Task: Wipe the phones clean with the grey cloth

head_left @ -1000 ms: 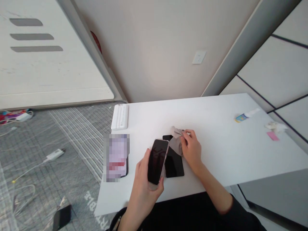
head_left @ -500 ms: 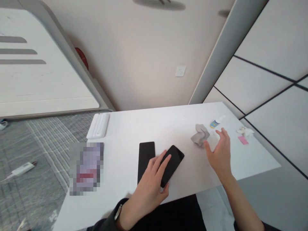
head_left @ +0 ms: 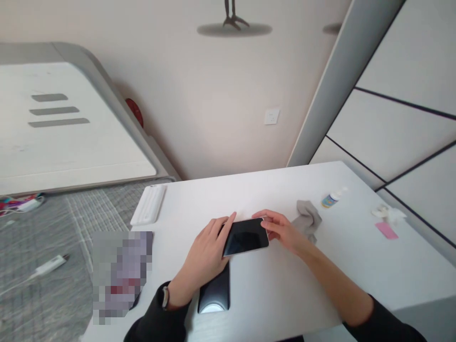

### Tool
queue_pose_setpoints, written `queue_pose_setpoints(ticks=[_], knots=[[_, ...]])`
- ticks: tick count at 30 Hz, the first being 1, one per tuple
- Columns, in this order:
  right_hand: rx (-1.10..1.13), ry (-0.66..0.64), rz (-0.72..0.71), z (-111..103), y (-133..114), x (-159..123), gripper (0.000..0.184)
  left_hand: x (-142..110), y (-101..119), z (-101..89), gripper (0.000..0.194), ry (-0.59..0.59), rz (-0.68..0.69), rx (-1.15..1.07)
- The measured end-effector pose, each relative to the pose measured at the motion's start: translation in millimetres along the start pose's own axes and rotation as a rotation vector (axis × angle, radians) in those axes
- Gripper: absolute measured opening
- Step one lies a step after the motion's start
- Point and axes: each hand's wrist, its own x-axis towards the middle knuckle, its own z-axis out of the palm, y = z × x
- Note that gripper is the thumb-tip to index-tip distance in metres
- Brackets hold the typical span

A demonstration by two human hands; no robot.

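Observation:
A black-screened smartphone (head_left: 246,237) is held sideways above the white table, its screen turned up. My left hand (head_left: 210,244) grips its left end, thumb and fingers around the edges. At the right end, my right hand (head_left: 280,231) pinches the corner between thumb and fingers. Below my left hand a second dark, flat, phone-like slab (head_left: 215,289) lies on the table, partly covered by that hand and the phone. Just behind my right wrist rests a crumpled grey cloth (head_left: 308,219).
A small spray bottle (head_left: 331,198) lies beyond the cloth. Farther right are a pink slip (head_left: 386,231) and crumpled white bits (head_left: 390,213). A white tray-like case (head_left: 148,204) sits at the far left corner of the table (head_left: 199,194), with a blurred-out item (head_left: 124,275) nearer.
My right hand has moved left from beside the cloth and taken hold of the phone's right end. The phone has been lifted and turned sideways. The view has shifted slightly.

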Motion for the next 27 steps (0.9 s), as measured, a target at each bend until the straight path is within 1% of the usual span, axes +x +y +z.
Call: queue_pose_setpoints(ticks=[3,6,10,12,14,17,22,27], knots=[[0.092,-0.122,0.053,0.7,3.5,6.1,0.040,-3.1,-10.2,2.5,0.087,0.008,-0.031,0.010],[0.147,-0.213,0.100,-2.5,8.4,5.0,0.040,-7.7,-17.6,4.1,0.089,-0.024,-0.034,-0.009],[0.199,-0.272,0.140,-4.6,13.4,1.5,0.048,-10.0,-23.1,6.4,0.092,-0.057,-0.022,-0.015],[0.211,-0.279,0.151,-3.6,14.2,0.1,0.049,-10.1,-23.8,6.5,0.090,-0.068,-0.021,-0.013],[0.215,-0.280,0.154,-2.3,13.8,-1.1,0.047,-10.4,-23.5,5.9,0.085,-0.069,-0.018,-0.009],[0.212,-0.287,0.152,-1.6,11.7,-2.3,0.046,-11.3,-22.2,4.8,0.078,-0.048,-0.007,0.007],[0.187,-0.271,0.136,-1.6,11.9,-1.8,0.045,-12.0,-19.4,4.3,0.082,-0.016,0.022,0.036],[0.136,-0.197,0.117,2.8,19.8,-2.3,0.035,-11.8,-17.5,2.4,0.082,-0.036,0.059,0.087]])
